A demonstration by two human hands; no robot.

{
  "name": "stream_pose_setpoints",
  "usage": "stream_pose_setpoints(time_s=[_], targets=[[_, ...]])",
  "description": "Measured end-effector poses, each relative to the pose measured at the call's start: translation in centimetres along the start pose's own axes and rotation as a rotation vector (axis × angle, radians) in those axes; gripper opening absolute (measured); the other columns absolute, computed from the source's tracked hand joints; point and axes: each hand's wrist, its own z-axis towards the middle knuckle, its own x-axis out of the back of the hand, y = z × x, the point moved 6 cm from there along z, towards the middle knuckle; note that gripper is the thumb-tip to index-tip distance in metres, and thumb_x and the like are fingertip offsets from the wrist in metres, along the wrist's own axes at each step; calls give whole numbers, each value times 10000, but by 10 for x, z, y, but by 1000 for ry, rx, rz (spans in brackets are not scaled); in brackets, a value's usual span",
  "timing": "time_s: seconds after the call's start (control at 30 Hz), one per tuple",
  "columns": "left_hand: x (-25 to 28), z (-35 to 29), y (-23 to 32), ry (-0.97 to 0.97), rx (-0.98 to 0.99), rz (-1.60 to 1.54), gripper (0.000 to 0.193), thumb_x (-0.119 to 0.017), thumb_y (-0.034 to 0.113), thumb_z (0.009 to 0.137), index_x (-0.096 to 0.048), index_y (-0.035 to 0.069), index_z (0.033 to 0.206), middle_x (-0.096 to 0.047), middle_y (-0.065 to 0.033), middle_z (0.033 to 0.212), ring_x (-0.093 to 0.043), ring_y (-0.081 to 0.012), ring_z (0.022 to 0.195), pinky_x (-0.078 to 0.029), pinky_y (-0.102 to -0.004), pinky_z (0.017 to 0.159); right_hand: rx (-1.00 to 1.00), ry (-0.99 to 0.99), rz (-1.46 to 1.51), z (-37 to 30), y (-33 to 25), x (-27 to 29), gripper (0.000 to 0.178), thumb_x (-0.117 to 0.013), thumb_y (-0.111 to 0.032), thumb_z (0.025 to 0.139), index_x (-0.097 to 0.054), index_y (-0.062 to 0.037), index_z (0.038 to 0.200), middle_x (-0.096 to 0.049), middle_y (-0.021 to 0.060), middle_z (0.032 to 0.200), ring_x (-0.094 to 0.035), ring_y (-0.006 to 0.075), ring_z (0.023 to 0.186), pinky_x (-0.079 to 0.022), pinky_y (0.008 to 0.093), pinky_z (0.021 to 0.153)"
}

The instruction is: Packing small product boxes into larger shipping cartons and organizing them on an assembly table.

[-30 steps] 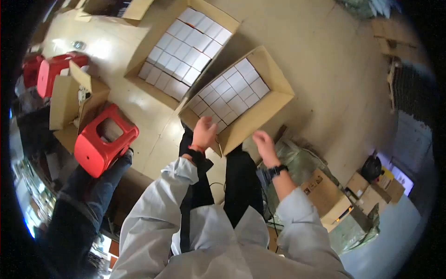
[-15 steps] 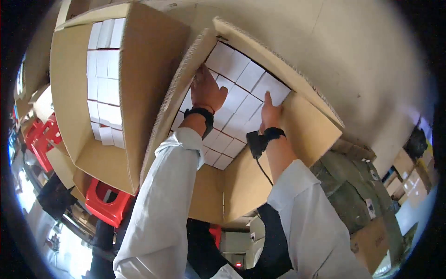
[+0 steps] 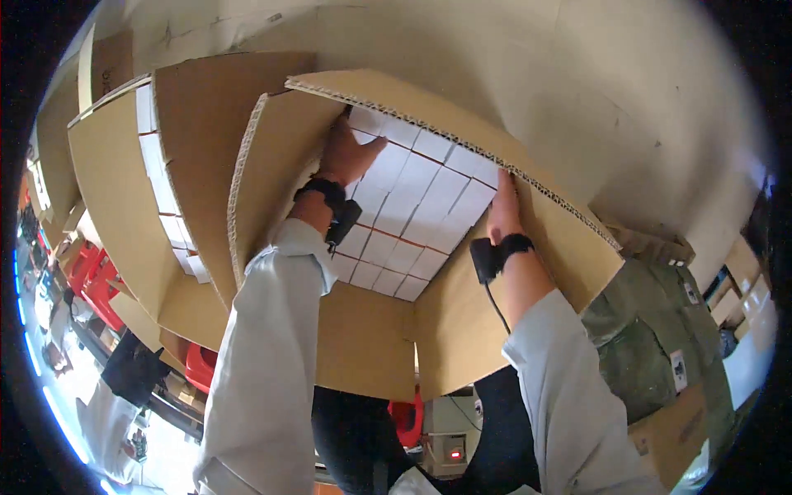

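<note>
A large open cardboard carton (image 3: 363, 330) stands before me, its flaps raised. Small white boxes (image 3: 404, 181) fill its inside in tight rows. At the far left corner, my left hand (image 3: 348, 153) reaches down beside the boxes, thumb spread away and its other fingers partly hidden against the carton wall. Along the right side my right hand (image 3: 505, 206) lies stretched out between the boxes and the right flap, touching the edge of the rows. Neither hand has a box lifted. Each wrist wears a black strap with a small dark device.
A second open carton (image 3: 198, 173) with white boxes stands close on the left. Red plastic stools (image 3: 99, 280) are beyond it. To the right lie a dark green wrapped bundle (image 3: 652, 330) and a brown carton (image 3: 676, 429). A pale wall (image 3: 594, 91) rises behind.
My right hand has moved off the top of the boxes to the right, down along their side. The left hand stays at the far left corner. The view has shifted.
</note>
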Motion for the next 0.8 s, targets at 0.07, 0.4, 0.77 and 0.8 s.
stream_pose_setpoints(time_s=[0.07, 0.4, 0.77, 0.8], targets=[[1, 18, -10, -88, -36, -90, 916, -773, 437, 839, -382, -104, 1465, -455, -313, 1505, -436, -417, 1422, -345, -438, 1187, -94, -443, 352, 26, 3, -6, 426, -551, -266, 1019, -567, -10, 1359, -619, 64, 1416, -536, 284, 1323, -375, 365, 1139], [-50, 39, -26, 45, -286, -242, 586, -715, 348, 910, -573, -19, 1345, -613, -252, 1367, -541, -391, 1329, -414, -439, 1121, 138, -48, -411, 59, 39, 20, 417, -504, -257, 1025, -555, -27, 1369, -626, 147, 1385, -602, 306, 1240, -462, 387, 1059], [58, -131, 42, 122, 226, -388, 578, -708, 401, 938, -594, -50, 1280, -664, -271, 1261, -635, -408, 1184, -485, -436, 1015, 287, -126, -5, -138, -51, 46, 671, -486, -499, 1060, -474, 34, 1469, -540, 148, 1485, -520, 257, 1349, -406, 382, 1114], [46, -154, 41, 155, 242, -424, 581, -706, 409, 942, -593, -55, 1274, -665, -275, 1252, -636, -409, 1177, -489, -432, 1007, 293, -117, -50, -147, -52, 62, 668, -510, -499, 1051, -496, 32, 1457, -584, 158, 1434, -551, 260, 1315, -412, 377, 1107]])
